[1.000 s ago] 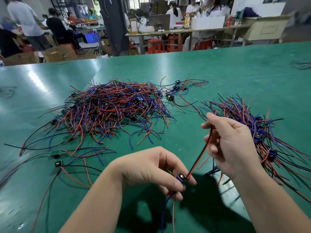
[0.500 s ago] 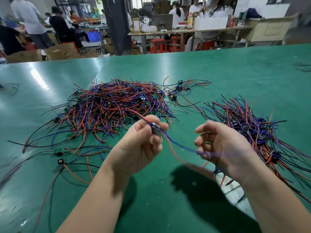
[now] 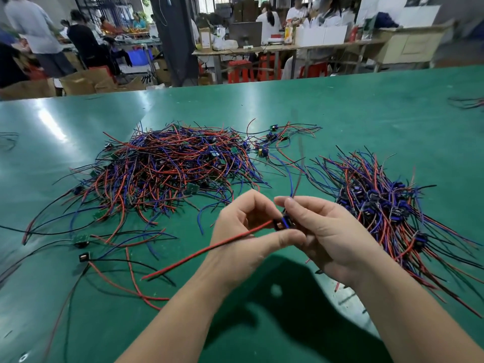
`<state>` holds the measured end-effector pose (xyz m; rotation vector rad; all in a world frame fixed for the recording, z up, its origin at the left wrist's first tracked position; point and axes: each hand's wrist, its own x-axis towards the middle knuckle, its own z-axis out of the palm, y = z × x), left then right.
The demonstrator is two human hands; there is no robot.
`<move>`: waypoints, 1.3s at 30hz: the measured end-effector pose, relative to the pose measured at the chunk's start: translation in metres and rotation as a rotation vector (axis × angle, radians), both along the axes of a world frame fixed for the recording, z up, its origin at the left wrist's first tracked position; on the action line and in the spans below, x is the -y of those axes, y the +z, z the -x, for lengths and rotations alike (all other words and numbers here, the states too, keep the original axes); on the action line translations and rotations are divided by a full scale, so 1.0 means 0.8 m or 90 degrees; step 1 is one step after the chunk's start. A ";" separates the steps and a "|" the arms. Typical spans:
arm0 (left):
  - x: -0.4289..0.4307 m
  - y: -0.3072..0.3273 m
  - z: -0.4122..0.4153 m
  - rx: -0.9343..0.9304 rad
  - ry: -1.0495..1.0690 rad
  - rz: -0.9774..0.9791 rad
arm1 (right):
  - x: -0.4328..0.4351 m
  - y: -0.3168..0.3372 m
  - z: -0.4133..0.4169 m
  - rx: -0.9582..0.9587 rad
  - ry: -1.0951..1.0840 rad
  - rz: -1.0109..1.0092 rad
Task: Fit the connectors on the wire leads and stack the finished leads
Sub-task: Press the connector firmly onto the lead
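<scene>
1. Between your two hands, raised clear of the table, sits the connector, a small black-and-blue block.
2. Your left hand pinches it, thumb underneath and forefinger arched over the top. Your right hand closes on it from the other side, fingertips nipped together where the blue wire leaves it.
3. The red lead runs from the connector down and to your left, crossing your left wrist, with its free end hanging over the table. The blue wire rises away from you and is blurred higher up.
4. Whether the connector is fully seated cannot be told (your fingers hide the joint), so I judge the fitting step to be in hand rather than done.
5. What the next move turns on: the stack of finished leads lies to your right, just beside your right hand and well apart from your left. The pile of loose leads lies far to your left. Your right hand is the nearer one for the set-down.
6. The stack's wires mostly run from far-left to near-right, with their connectors bunched in the middle. Your red lead points the other way, to the near-left, so it probably needs swinging round to lie along them.
</scene>
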<state>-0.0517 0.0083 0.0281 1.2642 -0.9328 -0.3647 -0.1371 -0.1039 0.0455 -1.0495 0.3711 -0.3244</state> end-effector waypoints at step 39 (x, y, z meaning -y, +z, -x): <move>-0.018 0.001 -0.020 -0.105 -0.249 -0.415 | 0.030 0.009 0.010 0.083 -0.328 0.065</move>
